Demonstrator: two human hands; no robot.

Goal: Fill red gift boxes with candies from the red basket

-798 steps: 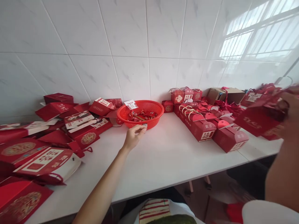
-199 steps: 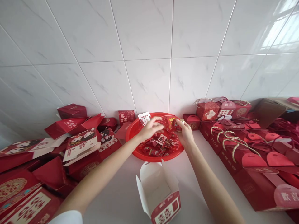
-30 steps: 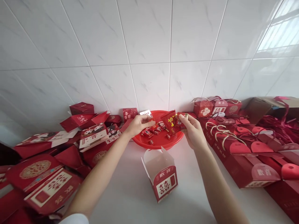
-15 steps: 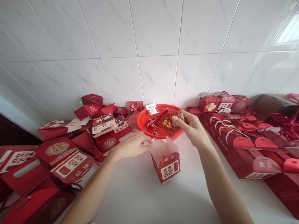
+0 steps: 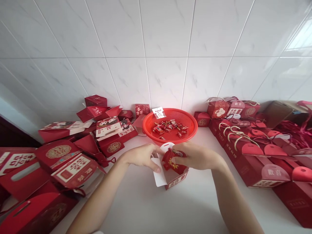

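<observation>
Lower the shiny red plastic packet (image 5: 175, 167) gripped in right hand (image 5: 195, 156) into open red cardboard box (image 5: 177, 182), bracing its white nine-o'clock flap (image 5: 160, 178) with half-curled, perhaps pinching left hand (image 5: 141, 155).

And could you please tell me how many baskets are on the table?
1: the red basket stands beyond the open box, near the tiled wall; the piled boxes could hide another.

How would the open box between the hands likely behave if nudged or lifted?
The box looks light for its size, so a nudge would probably slide it: its walls look like thin card. The left flap likely bends easily, as it leans outward. Lifted by that flap alone, the box might tip, since the flap is at one side.
</observation>
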